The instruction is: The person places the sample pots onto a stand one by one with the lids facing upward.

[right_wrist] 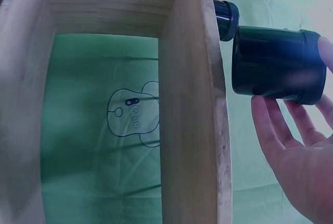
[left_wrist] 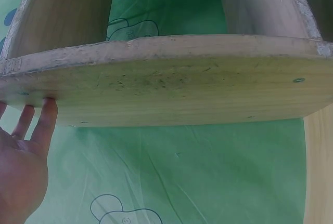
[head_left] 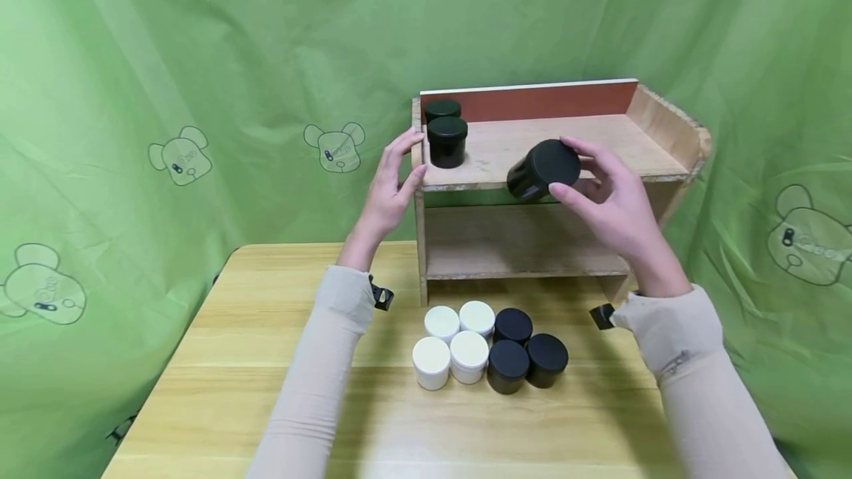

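Observation:
My right hand (head_left: 609, 194) grips a black lidded jar (head_left: 544, 170) by its lid end, tilted, at the front edge of the top shelf. In the right wrist view the same black jar (right_wrist: 276, 65) lies sideways between fingers and thumb. With straight fingers my left hand (head_left: 389, 187) touches the left side panel of the wooden shelf (head_left: 552, 187); the left wrist view shows its fingertips against that panel (left_wrist: 171, 86). Two more black jars stand at the left end of the top shelf, the front one (head_left: 447, 143) partly hiding the back one (head_left: 442, 108).
On the wooden table (head_left: 279, 331) before the shelf stand several white jars (head_left: 469, 353) and, to their right, three black jars (head_left: 509, 364), grouped closely. A lower shelf board (head_left: 519, 239) lies under the top one. A green curtain (head_left: 266, 58) hangs behind.

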Demonstrator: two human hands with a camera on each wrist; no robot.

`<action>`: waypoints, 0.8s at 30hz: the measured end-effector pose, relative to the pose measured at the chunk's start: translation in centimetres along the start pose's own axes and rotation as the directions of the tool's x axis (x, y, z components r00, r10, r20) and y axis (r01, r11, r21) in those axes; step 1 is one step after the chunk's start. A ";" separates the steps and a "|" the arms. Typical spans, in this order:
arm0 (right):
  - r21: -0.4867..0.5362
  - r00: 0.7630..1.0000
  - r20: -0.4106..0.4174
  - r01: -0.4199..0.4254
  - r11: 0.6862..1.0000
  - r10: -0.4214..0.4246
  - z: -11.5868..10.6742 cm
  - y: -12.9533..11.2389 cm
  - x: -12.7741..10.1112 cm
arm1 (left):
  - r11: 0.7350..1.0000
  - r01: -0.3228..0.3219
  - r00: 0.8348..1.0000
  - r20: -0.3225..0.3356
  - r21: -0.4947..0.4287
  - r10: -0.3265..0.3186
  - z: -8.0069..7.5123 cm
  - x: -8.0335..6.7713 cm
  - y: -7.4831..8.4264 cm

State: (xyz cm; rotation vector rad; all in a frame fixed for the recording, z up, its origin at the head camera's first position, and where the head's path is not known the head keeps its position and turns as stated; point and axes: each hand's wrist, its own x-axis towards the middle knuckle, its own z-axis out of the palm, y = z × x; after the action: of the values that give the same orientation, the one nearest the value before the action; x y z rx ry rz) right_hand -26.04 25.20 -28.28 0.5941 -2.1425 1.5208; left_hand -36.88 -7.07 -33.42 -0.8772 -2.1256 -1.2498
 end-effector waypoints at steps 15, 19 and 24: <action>-0.126 0.999 0.023 -0.037 0.991 0.041 0.8 -0.2 5.3 | 1.000 0.017 1.000 0.003 -0.002 -0.017 0.1 -0.1 0.1; -0.176 0.998 0.025 -0.044 0.983 0.049 0.9 -0.2 7.1 | 1.000 0.012 1.000 -0.001 -0.011 -0.012 0.1 -0.1 0.0; -0.241 0.997 0.023 -0.060 0.969 0.067 1.4 -0.2 8.9 | 1.000 0.012 1.000 -0.002 -0.015 -0.012 0.1 0.0 -0.1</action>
State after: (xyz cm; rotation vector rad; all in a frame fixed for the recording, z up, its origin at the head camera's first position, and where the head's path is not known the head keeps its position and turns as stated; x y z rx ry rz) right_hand -33.31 22.99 -23.37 0.4716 -2.3451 1.2630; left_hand -36.93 -7.00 -33.50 -0.8706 -2.1256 -1.2732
